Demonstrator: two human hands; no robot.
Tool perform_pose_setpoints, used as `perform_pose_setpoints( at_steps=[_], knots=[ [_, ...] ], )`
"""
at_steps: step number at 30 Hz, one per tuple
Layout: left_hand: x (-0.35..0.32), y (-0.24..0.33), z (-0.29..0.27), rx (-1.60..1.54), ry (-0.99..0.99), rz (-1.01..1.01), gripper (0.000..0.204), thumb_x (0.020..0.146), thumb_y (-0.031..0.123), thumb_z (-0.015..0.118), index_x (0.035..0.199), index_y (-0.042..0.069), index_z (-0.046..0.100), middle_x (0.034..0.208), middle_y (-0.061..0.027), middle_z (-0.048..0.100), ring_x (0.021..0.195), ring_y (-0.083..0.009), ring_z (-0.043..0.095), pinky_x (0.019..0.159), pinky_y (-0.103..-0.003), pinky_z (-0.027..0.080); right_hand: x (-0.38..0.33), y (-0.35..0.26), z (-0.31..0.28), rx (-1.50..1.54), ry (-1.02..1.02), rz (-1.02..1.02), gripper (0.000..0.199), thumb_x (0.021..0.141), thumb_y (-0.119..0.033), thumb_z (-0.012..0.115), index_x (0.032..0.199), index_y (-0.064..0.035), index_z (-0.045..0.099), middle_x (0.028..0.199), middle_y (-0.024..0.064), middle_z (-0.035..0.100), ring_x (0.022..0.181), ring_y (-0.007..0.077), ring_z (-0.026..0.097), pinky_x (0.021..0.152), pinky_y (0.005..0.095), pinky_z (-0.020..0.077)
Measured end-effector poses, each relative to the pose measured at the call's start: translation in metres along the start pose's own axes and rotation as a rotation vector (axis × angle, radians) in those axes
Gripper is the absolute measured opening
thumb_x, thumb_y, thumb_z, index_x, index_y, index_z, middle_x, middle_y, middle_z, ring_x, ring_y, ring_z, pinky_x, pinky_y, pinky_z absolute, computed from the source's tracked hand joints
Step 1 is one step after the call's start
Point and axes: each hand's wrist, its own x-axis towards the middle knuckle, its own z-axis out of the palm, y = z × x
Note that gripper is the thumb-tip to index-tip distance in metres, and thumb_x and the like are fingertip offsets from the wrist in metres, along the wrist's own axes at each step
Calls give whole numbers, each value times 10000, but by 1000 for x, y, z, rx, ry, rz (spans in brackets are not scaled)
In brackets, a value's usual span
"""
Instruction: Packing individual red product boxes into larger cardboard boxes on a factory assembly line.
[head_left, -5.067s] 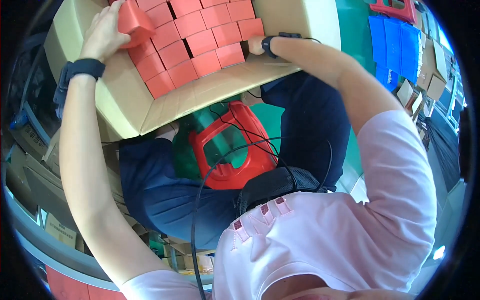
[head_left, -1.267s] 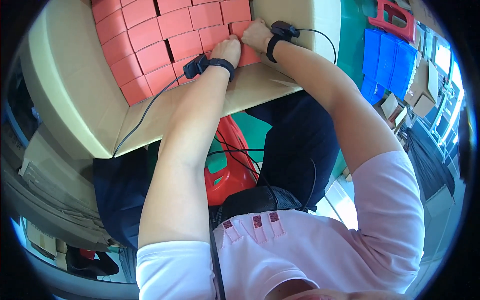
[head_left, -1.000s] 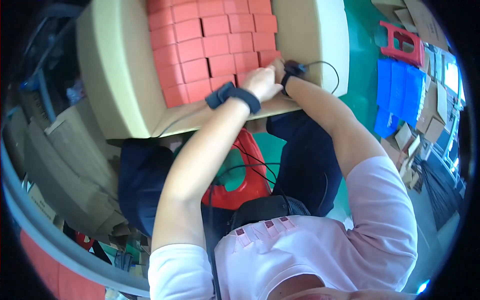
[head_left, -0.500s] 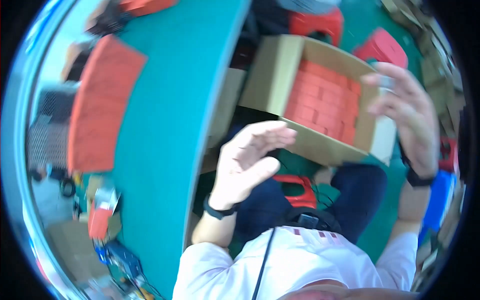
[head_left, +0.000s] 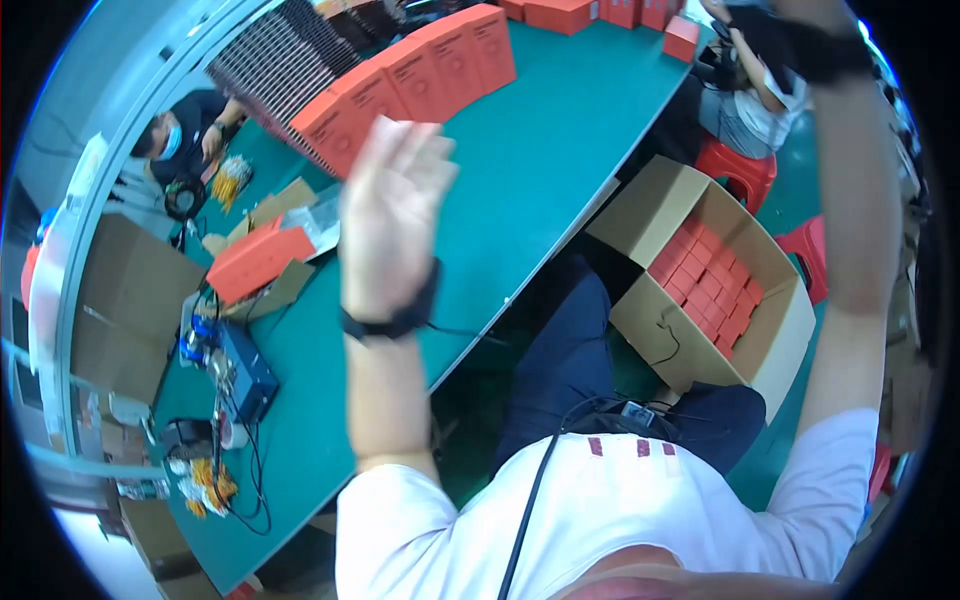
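My left hand (head_left: 393, 215) is raised over the green table, slightly blurred, its fingers stretched out with nothing in them. A black band circles its wrist. Just beyond the fingertips stands a row of upright orange boxes (head_left: 405, 85). My right arm reaches up along the right side. Only the base of my right hand (head_left: 812, 10) shows at the top edge, blurred above a dark wristband, and its fingers are out of sight. Below and left of that arm, an open cardboard carton (head_left: 640, 310) on the floor holds closely packed small orange boxes (head_left: 705, 285).
The green table (head_left: 500, 170) runs diagonally. On its left lie a tilted orange box (head_left: 260, 262), a blue device (head_left: 245, 370) and black cables. A person in a mask (head_left: 180, 140) sits across it. Another person (head_left: 770, 95) sits on a red stool (head_left: 735, 170) beyond the carton.
The view has turned toward the table. My left hand has moved from beside the carton to above the table, and my right hand has risen from the carton's right side to the top edge.
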Motion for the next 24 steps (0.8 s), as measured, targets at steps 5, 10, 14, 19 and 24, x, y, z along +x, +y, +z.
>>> perform_pose_setpoints(
  at_steps=[5, 10, 14, 19, 24],
  knots=[
    [69, 114, -94, 214, 515, 41, 510, 914, 322, 620, 1266, 3, 432, 1243, -196, 513, 1174, -286, 487, 1028, -439, 352, 58, 154, -22, -168, -130, 435, 607, 873, -529, 610, 1286, -91, 530, 1175, 124, 621, 930, 226, 628, 805, 377, 504],
    [142, 136, -168, 514, 637, -333, 954, 901, 537, 560, 1528, 113, -21, 1543, -223, -218, 1432, -357, -205, 1149, -527, -59, 89, 320, -75, 264, 62, 605, 558, 888, -525, 591, 1274, -123, 581, 1283, 44, 601, 1054, 190, 608, 917, 393, 460],
    [145, 127, -159, 326, 524, -474, 590, 994, 472, 423, 1458, 126, 310, 1487, -124, 342, 1389, -262, 280, 1138, -482, 188, 90, 366, -66, -100, 120, 381, 660, 930, -558, 486, 1424, -122, 451, 1504, 51, 377, 1399, 229, 287, 1153, 404, 153],
    [145, 112, -171, 597, 551, -435, 591, 987, 495, 423, 1447, 132, 339, 1501, -60, 363, 1386, -234, 312, 1135, -494, 186, 133, 393, -51, 102, 320, 796, 790, 849, -629, 565, 1420, -96, 442, 1475, 124, 403, 1342, 250, 384, 1105, 368, 277],
    [138, 120, -189, 651, 476, -425, 662, 941, 512, 489, 1447, 109, 346, 1485, -88, 382, 1346, -257, 392, 1103, -449, 301, 123, 412, -49, -279, 300, 634, 910, 708, -663, 652, 1318, -1, 527, 1361, 187, 509, 1191, 300, 545, 977, 367, 457]
  ],
)
